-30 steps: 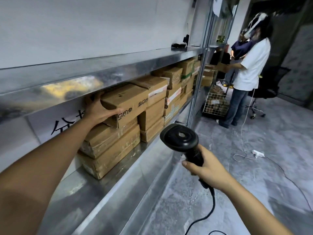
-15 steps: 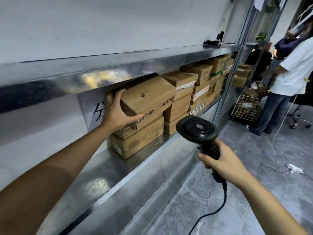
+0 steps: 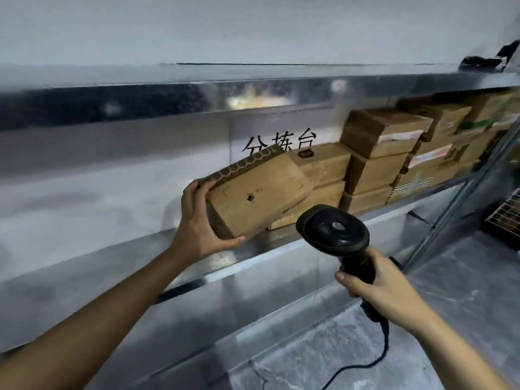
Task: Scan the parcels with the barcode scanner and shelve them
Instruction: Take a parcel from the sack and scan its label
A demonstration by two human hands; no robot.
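My left hand grips the left end of a brown cardboard parcel, thumb under its lower corner. The parcel is tilted and lifted off the stack, held in front of the metal shelf. A small hole shows in its facing side. My right hand holds the handle of a black corded barcode scanner, whose head sits just right of and below the parcel. More brown parcels stay stacked on the shelf to the right.
An upper metal shelf runs overhead, with a dark object on its far right end. A sign with black characters hangs behind the parcels. A wire basket stands at the right edge, above grey marbled floor.
My left hand has pulled the top parcel off the stack, out towards me and tilted it. The view swung left, so the person in white is out of sight. The scanner stayed near the parcel.
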